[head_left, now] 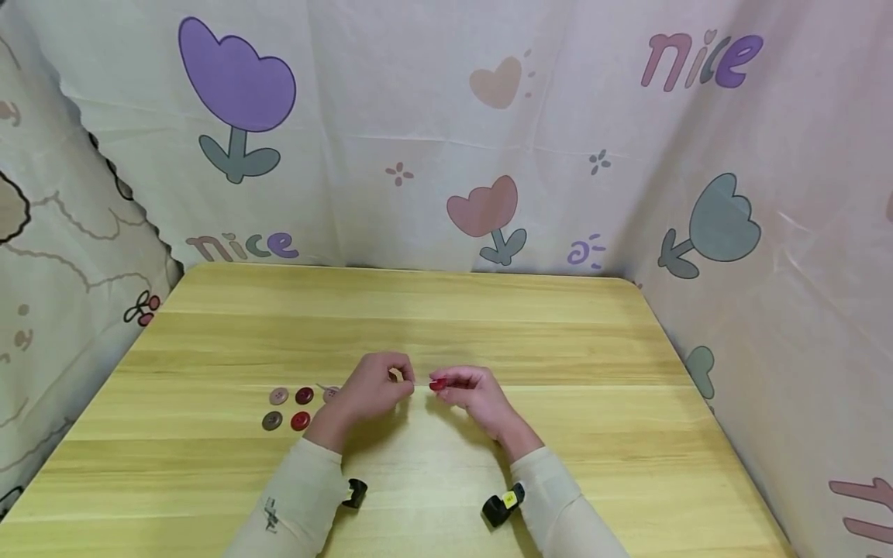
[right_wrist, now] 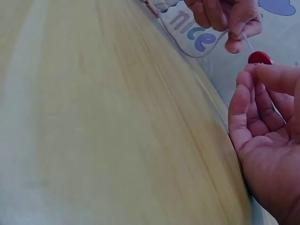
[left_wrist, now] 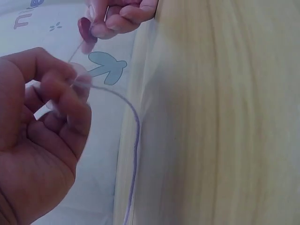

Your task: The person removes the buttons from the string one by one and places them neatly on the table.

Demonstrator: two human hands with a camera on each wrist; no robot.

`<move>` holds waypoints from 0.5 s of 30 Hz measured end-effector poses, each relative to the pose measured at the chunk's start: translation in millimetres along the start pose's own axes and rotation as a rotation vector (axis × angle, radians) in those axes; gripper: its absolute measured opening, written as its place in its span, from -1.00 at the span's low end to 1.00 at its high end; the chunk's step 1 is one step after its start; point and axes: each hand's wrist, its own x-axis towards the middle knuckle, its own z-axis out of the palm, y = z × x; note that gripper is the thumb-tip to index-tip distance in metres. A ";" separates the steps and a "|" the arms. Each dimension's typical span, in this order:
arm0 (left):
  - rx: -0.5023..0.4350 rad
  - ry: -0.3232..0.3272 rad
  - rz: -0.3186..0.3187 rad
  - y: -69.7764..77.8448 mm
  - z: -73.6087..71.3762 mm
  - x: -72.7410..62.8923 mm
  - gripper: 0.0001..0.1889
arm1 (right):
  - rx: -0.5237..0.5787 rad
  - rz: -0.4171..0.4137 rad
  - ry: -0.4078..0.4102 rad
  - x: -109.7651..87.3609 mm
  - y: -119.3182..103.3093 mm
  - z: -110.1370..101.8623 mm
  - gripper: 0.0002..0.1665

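My left hand [head_left: 370,387] pinches a thin pale purple cord [left_wrist: 137,126] between thumb and fingertips, above the table. From that pinch the cord hangs in a loose curve on one side and runs short and taut to a red button [right_wrist: 260,57] on the other. The thumb and fingertips of my right hand [head_left: 481,397] hold this red button by its edge, facing the left fingertips with a small gap between the hands. Beside the left wrist, a pink button [head_left: 331,394] lies partly hidden, with a bit of cord near it.
Left of my left forearm, several loose buttons lie on the wooden table [head_left: 558,333]: a pale pink button [head_left: 278,396], a dark red button [head_left: 304,395], a grey-brown button [head_left: 272,421] and a bright red button [head_left: 301,421]. A printed curtain [head_left: 391,93] hangs behind the table.
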 end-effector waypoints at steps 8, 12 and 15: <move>-0.222 -0.062 0.008 0.8 5.8 0.2 -0.78 | -0.026 -0.017 0.002 1.1 3.7 2.1 -0.67; -0.128 -0.040 0.045 1.5 5.9 1.6 -0.80 | -0.005 -0.014 0.036 -0.6 1.3 4.4 -0.61; -0.043 -0.022 0.065 1.3 5.4 2.5 -0.86 | 0.046 -0.011 0.054 -1.4 -0.1 5.5 -0.61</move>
